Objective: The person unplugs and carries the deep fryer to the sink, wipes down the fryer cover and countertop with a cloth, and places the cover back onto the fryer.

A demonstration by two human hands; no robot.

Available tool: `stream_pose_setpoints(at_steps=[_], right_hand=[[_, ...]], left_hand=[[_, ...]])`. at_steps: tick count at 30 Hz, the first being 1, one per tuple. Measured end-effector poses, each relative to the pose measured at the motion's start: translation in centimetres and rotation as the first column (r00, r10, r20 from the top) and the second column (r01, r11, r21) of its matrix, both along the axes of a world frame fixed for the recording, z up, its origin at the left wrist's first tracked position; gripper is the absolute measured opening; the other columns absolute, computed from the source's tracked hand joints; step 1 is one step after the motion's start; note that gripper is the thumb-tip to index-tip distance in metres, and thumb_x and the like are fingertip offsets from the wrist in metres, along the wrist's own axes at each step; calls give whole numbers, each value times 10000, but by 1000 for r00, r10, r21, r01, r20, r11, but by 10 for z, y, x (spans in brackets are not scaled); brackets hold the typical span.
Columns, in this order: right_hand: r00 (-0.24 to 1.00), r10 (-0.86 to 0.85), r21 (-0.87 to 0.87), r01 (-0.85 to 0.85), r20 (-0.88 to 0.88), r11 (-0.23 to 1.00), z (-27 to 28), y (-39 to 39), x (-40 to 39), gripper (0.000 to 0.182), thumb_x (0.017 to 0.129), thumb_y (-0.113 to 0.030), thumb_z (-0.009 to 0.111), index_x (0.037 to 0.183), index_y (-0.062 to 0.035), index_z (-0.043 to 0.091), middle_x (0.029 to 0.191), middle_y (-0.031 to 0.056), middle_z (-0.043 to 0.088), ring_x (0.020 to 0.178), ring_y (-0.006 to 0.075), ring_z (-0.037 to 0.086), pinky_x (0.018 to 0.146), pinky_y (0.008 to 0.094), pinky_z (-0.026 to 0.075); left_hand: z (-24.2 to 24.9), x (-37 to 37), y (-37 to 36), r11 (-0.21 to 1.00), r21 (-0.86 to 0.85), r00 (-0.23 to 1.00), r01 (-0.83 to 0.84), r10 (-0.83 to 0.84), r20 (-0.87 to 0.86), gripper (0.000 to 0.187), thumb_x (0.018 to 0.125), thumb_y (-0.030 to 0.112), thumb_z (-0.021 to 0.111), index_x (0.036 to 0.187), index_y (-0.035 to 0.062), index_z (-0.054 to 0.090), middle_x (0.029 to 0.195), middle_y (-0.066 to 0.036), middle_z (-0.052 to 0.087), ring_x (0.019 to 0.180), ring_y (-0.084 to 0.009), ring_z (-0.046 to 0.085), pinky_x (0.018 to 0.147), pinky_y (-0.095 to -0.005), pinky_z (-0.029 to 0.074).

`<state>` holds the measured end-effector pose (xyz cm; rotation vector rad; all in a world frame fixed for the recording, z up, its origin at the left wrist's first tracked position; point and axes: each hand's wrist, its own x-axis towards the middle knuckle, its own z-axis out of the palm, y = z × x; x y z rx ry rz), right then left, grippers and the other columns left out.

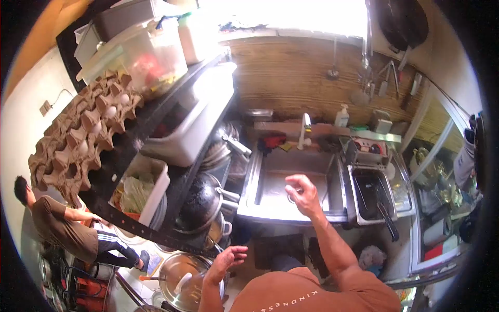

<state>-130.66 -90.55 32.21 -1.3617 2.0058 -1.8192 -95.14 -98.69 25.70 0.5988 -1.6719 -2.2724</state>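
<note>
My right hand (302,194) is raised over the front part of the metal sink (251,182), its fingers curled loosely but apart, with nothing seen in it. Lower and to the left, my left hand (230,259) hangs in the air beside the black shelf, near a pot with a handle; its fingers are spread a little and it holds nothing. Behind the sink rises a white faucet (305,130). A red and dark cloth (273,142) lies at the sink's back left corner.
Right of the sink is a metal basin (370,195) with a black-handled utensil. Egg trays (78,138), bins and pans fill the shelf (156,235) at left. A large pot (182,278) stands below. Another person (70,229) is at the far left.
</note>
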Motion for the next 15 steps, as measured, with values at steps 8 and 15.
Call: stream_pose_setpoints(at_steps=[8,15], right_hand=[[964,-43,-366,-58,-264,929,135,-206,-135,420,871,-99,727,1269,-38,605,1247,153,579,837,171,682,765,311,583],[906,-241,-430,74,-349,900,269,-393,-231,551,878,-77,704,1387,-31,500,1270,189,549,758,181,617,746,345,562]], left_hand=[[14,11,22,840,39,841,-541,538,55,599,964,460,635,1322,-14,558,1190,-166,621,1085,-273,633,948,-384,520],[4,40,39,699,-241,645,-673,714,271,576,1003,454,587,1323,-25,553,1205,-135,641,1122,-213,625,929,-327,527]])
